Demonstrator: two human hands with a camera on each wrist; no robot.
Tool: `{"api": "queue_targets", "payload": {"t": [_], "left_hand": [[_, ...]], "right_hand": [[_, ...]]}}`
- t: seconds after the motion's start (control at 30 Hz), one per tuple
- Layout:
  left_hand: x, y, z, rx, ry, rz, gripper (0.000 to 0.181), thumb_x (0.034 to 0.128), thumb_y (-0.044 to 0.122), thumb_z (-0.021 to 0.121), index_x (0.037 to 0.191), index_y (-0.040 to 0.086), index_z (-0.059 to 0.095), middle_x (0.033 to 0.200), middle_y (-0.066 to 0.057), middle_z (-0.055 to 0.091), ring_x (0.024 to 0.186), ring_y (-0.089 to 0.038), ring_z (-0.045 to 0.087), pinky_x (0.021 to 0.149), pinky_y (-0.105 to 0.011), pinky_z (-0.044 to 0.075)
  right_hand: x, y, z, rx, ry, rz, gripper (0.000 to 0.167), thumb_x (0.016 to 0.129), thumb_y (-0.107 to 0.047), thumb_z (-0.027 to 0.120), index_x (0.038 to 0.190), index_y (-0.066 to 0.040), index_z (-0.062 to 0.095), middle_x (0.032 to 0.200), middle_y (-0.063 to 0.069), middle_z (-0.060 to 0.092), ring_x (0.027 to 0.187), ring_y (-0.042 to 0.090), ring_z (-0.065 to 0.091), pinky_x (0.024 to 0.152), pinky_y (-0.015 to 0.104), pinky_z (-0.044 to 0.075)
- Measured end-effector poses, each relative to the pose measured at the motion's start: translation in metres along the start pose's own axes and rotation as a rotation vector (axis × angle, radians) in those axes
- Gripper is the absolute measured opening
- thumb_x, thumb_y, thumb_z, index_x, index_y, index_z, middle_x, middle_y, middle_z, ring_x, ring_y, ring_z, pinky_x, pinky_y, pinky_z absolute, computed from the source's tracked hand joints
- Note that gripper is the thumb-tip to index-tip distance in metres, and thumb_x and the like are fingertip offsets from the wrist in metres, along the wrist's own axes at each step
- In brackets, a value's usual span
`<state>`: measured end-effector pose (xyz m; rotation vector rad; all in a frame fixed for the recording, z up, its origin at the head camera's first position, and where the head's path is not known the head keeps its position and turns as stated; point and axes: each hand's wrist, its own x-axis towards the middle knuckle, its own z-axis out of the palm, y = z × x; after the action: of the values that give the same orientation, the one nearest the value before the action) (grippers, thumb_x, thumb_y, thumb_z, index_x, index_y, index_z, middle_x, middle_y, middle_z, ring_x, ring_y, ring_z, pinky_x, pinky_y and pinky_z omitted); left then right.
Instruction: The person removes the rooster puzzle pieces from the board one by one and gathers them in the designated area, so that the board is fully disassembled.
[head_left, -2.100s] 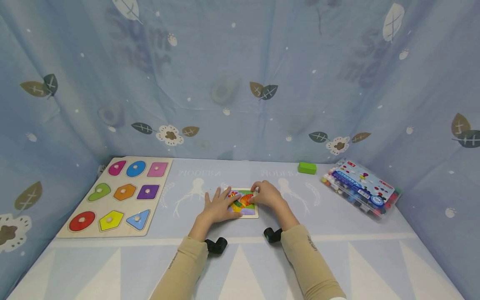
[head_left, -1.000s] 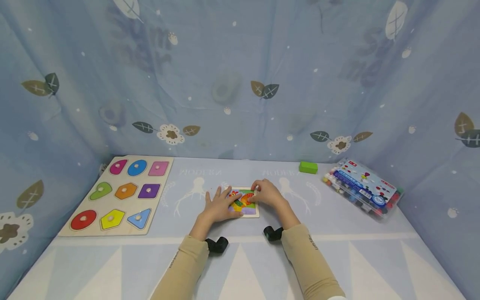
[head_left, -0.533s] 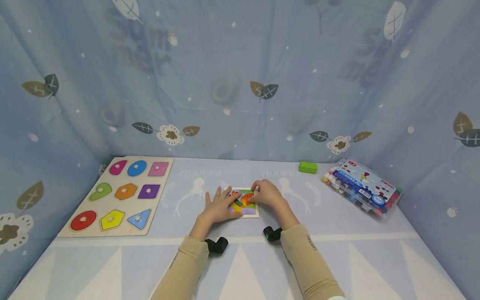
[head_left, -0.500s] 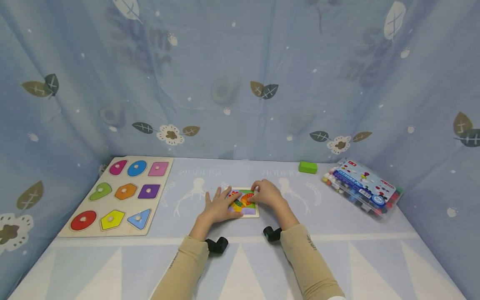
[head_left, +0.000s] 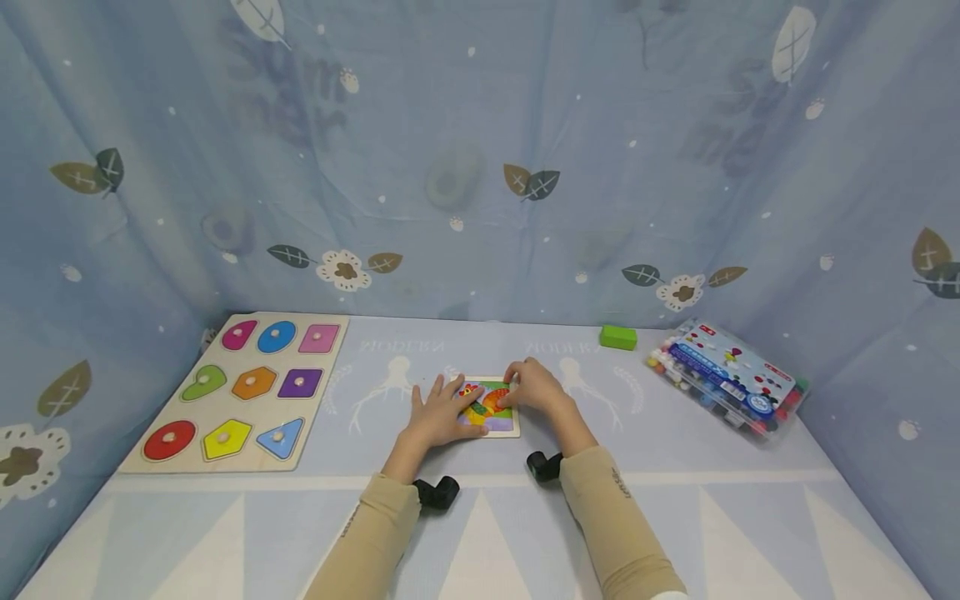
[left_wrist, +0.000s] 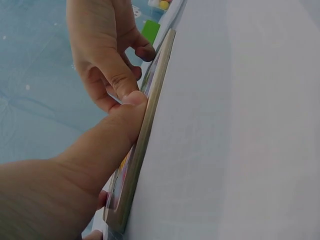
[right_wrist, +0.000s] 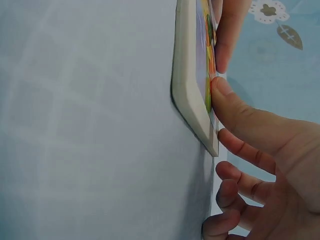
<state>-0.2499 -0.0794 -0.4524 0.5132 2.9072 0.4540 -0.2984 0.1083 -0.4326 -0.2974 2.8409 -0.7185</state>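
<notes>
A small wooden picture puzzle (head_left: 498,423) with a colourful chicken-like picture and a pale frame lies flat at the middle of the table. My left hand (head_left: 437,417) rests over its left side, fingers spread and fairly straight. In the left wrist view, the left thumb (left_wrist: 112,132) presses near the puzzle's front edge. At the right side, my right hand (head_left: 536,387) holds the puzzle's edge. The right wrist view shows the right thumb (right_wrist: 240,107) on the picture face and the index finger bent by the board's corner; the other fingers curl beside it. Both hands hide parts of the picture.
A wooden shape board (head_left: 318,354) with colourful knobbed pieces lies at the left. At the back right are a green block (head_left: 618,337) and a clear plastic box (head_left: 727,379) of coloured parts. A blue patterned curtain (head_left: 480,125) hangs along the table's back and sides.
</notes>
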Motion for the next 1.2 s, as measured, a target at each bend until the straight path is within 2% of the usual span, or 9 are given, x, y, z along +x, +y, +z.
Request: {"api": "queue_targets", "payload": {"t": [0.13,0.2,0.3,0.4,0.57,0.9,1.1,1.2], "left_hand": [[0.000,0.000,0.000,0.004,0.001,0.008,0.073,0.0796,0.059,0.059,0.142,0.026,0.039,0.151,-0.010,0.024,0.138,-0.042,0.012,0.101,-0.069,0.006],[0.000,-0.001,-0.001,0.008,0.005,0.003,0.073,0.0800,0.059,0.059,0.142,0.027,0.039,0.151,-0.010,0.024,0.138,-0.042,0.012,0.101,-0.069,0.006],[0.000,-0.002,-0.003,0.005,0.015,0.000,0.072,0.0802,0.058,0.060,0.141,0.026,0.040,0.151,-0.011,0.024,0.138,-0.042,0.012,0.100,-0.070,0.006],[-0.001,-0.002,-0.005,-0.016,0.007,0.007,0.071,0.0804,0.056,0.060,0.141,0.026,0.040,0.151,-0.012,0.023,0.138,-0.043,0.011,0.100,-0.070,0.004],[-0.003,-0.001,-0.006,-0.039,-0.004,0.017,0.071,0.0807,0.056,0.061,0.141,0.026,0.040,0.151,-0.013,0.023,0.138,-0.044,0.010,0.100,-0.071,0.003],[-0.001,-0.002,-0.003,-0.042,-0.001,0.014,0.070,0.0805,0.056,0.061,0.141,0.026,0.041,0.151,-0.012,0.022,0.138,-0.044,0.010,0.100,-0.070,0.003],[-0.001,-0.002,-0.001,-0.039,0.002,0.019,0.070,0.0805,0.056,0.060,0.141,0.026,0.041,0.151,-0.012,0.023,0.138,-0.043,0.010,0.100,-0.070,0.003],[-0.001,-0.001,0.000,-0.040,0.008,0.026,0.070,0.0805,0.056,0.060,0.141,0.026,0.041,0.151,-0.012,0.023,0.138,-0.044,0.011,0.100,-0.070,0.004]], "right_hand": [[0.002,0.005,0.003,0.083,-0.012,-0.029,0.025,0.071,-0.024,0.080,0.077,-0.009,0.062,0.096,0.009,0.050,0.079,0.020,0.046,0.066,0.031,0.038],[0.003,0.006,0.005,0.106,-0.004,-0.054,0.023,0.072,-0.023,0.080,0.077,-0.009,0.061,0.095,0.009,0.050,0.079,0.020,0.046,0.066,0.031,0.037],[0.005,0.006,0.007,0.105,0.016,-0.076,0.025,0.073,-0.025,0.079,0.089,-0.013,0.063,0.095,0.008,0.051,0.082,0.020,0.048,0.070,0.033,0.040],[0.006,0.005,0.008,0.096,0.010,-0.063,0.031,0.074,-0.026,0.078,0.101,-0.016,0.065,0.099,0.009,0.051,0.086,0.022,0.051,0.074,0.037,0.043],[0.005,0.005,0.007,0.087,-0.015,-0.022,0.031,0.075,-0.026,0.077,0.103,-0.018,0.067,0.102,0.009,0.051,0.087,0.022,0.052,0.077,0.039,0.044],[0.000,0.002,0.003,0.013,0.036,-0.010,0.036,0.069,-0.031,0.081,0.096,-0.013,0.065,0.098,0.010,0.052,0.084,0.023,0.051,0.075,0.039,0.045],[-0.004,-0.004,0.002,-0.056,0.056,0.047,0.038,0.068,-0.033,0.082,0.097,-0.012,0.068,0.105,0.011,0.056,0.093,0.026,0.054,0.083,0.042,0.046],[-0.005,-0.007,0.002,-0.101,0.067,0.063,0.038,0.068,-0.033,0.082,0.097,-0.012,0.069,0.107,0.010,0.057,0.097,0.027,0.055,0.082,0.043,0.047]]}}
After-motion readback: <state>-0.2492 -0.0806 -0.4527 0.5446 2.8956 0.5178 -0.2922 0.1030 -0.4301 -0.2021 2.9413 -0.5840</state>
